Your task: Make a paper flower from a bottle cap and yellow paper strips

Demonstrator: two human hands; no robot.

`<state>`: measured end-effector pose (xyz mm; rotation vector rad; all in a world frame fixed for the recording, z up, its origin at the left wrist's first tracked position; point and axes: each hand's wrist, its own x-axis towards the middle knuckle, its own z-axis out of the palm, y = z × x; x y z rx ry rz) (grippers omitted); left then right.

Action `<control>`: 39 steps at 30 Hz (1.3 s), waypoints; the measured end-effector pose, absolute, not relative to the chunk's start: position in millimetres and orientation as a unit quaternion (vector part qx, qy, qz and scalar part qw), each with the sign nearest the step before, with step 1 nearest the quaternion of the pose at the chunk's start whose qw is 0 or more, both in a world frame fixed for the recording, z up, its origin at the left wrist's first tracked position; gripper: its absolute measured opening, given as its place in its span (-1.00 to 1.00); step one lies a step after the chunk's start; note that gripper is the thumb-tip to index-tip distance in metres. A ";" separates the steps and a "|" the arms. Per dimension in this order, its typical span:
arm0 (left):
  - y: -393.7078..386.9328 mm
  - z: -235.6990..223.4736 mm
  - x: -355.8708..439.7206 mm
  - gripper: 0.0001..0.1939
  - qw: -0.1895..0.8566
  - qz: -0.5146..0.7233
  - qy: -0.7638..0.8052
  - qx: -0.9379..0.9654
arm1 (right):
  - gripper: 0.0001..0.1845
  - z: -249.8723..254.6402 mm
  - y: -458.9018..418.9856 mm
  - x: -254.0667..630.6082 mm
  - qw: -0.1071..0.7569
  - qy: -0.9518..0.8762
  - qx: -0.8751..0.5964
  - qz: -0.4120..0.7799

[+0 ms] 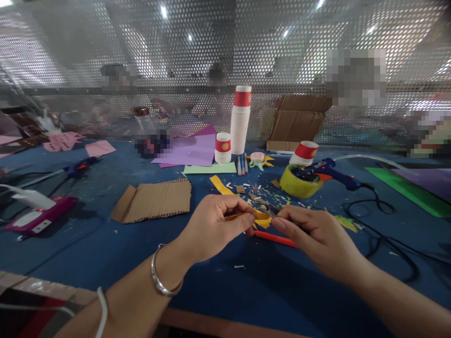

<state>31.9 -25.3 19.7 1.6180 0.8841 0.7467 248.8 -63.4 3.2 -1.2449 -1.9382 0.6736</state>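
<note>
My left hand (221, 225) is closed in a pinch on a piece of yellow paper (262, 218). Facing it, my right hand (313, 234) grips a pair of scissors (270, 210); the handles are mostly hidden in the fingers, and the metal blades point left at the paper. Just below the hands lies a long orange-red stick (275, 238) on the blue table (218, 300). Small paper scraps (260, 190) in yellow, white and green are scattered behind the hands. A yellow paper strip (221, 185) lies beyond the left hand.
Cardboard (158, 199) lies left, near a purple power strip (44, 213). Behind stand a tall paper cup stack (240, 122), a shorter stack (223, 148) and markers (242, 164). Right are a yellow tape roll (299, 185) and a blue glue gun (338, 174) with a looping cord.
</note>
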 end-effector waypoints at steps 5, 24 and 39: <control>-24.5 16.4 33.5 -0.84 0.581 0.324 0.366 0.651 | -0.53 3.4 -60.4 249.3 0.401 -0.709 -0.511 0.275; -28.1 7.0 48.8 -0.84 0.655 0.326 0.341 0.590 | -0.72 -2.7 -57.0 243.7 0.455 -0.629 -0.498 0.386; -24.0 17.2 26.1 -0.67 0.643 0.081 0.277 0.710 | -0.72 -9.8 -50.4 260.1 0.514 -0.566 -0.491 0.417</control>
